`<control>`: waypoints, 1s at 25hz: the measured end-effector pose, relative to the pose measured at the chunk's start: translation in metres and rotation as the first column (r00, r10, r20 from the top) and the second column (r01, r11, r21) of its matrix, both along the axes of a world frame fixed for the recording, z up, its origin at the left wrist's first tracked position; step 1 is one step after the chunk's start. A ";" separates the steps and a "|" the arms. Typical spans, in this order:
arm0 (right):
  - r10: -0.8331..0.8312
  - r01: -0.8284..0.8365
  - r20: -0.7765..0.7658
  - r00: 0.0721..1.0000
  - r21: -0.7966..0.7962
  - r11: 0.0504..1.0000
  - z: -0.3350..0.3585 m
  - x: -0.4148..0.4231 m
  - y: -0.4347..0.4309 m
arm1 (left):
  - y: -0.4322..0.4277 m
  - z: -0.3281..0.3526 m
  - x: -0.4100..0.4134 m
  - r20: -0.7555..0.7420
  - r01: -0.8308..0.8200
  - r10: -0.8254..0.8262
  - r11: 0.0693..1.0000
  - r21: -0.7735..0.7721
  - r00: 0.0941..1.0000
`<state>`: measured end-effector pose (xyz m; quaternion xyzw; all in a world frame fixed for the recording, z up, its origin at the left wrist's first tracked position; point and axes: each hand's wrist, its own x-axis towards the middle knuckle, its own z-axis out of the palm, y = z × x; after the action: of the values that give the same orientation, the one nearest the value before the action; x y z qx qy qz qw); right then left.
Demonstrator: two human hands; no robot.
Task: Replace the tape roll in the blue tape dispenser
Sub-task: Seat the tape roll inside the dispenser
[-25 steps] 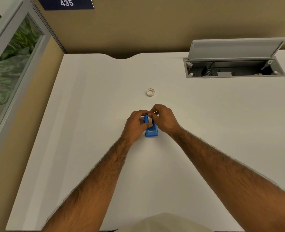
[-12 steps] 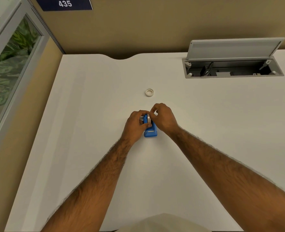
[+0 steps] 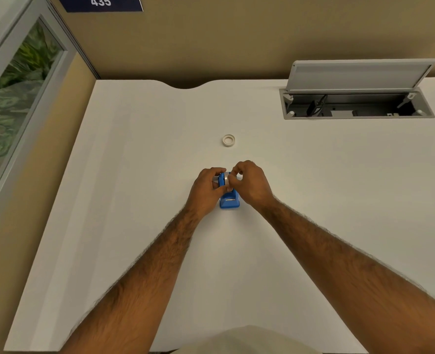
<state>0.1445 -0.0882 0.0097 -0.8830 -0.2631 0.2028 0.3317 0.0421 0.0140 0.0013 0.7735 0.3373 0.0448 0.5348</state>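
Note:
A small blue tape dispenser (image 3: 229, 201) stands on the white table (image 3: 313, 200) at the centre, its cutter end toward me. My left hand (image 3: 206, 190) grips the dispenser's left side. My right hand (image 3: 252, 183) pinches a clear tape roll (image 3: 227, 179) that sits upright in the dispenser's far half. Fingers hide most of that roll. A second small tape roll (image 3: 228, 140) lies flat on the table a little beyond both hands.
An open cable hatch (image 3: 356, 106) with its grey lid (image 3: 359, 74) raised is set into the table at the back right. A glass partition (image 3: 19, 103) stands to the left. The table's back edge meets a tan wall.
Both hands stay on the dispenser; the right hand's fingers have shifted slightly on the roll. The loose roll has not moved.

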 end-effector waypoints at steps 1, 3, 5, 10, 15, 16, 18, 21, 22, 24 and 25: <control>0.000 0.000 0.008 1.000 -0.005 1.000 0.000 0.000 0.001 | 0.000 0.000 0.001 -0.002 0.002 -0.002 1.000 0.007 1.000; -0.001 0.001 0.036 0.999 -0.010 1.000 0.001 0.000 0.004 | 0.000 0.000 0.001 -0.003 0.006 -0.006 1.000 0.019 1.000; -0.003 0.005 0.064 0.998 -0.026 1.000 0.004 0.001 0.008 | 0.000 0.000 0.001 -0.006 0.008 -0.008 1.000 0.029 1.000; 0.038 -0.036 0.098 0.995 -0.022 0.999 0.003 -0.001 0.004 | 0.000 0.002 0.002 -0.022 0.019 -0.019 0.999 0.027 1.000; 0.083 -0.082 0.136 0.987 -0.014 0.997 -0.001 -0.006 -0.005 | 0.001 0.005 0.000 -0.008 0.034 -0.034 0.999 -0.014 0.999; 0.082 -0.080 0.141 0.987 -0.016 0.997 -0.001 -0.006 -0.005 | 0.001 0.005 -0.001 -0.005 0.033 -0.033 0.999 -0.014 0.999; 0.081 -0.079 0.147 0.986 -0.018 0.997 -0.001 -0.006 -0.002 | 0.001 0.006 -0.001 -0.007 0.032 -0.032 0.999 0.002 0.999; 0.062 -0.058 0.152 0.986 -0.031 0.998 0.001 -0.005 0.004 | -0.001 0.007 0.000 -0.018 0.039 -0.039 0.999 0.018 0.999; 0.055 -0.049 0.155 0.986 -0.041 0.998 0.002 -0.003 0.006 | -0.001 0.007 0.000 -0.022 0.043 -0.043 0.999 0.024 0.999; 0.056 -0.046 0.172 0.984 -0.062 0.997 0.005 -0.001 0.009 | 0.001 0.006 0.000 -0.027 0.050 -0.049 0.998 0.034 0.998; 0.072 -0.061 0.186 0.980 -0.067 0.996 0.006 0.000 0.009 | 0.002 0.005 0.000 -0.027 0.053 -0.052 0.998 0.034 0.998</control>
<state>0.1445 -0.0796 0.0159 -0.8986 -0.3165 0.1373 0.2711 0.0424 0.0158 0.0064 0.7917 0.3229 0.0267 0.5179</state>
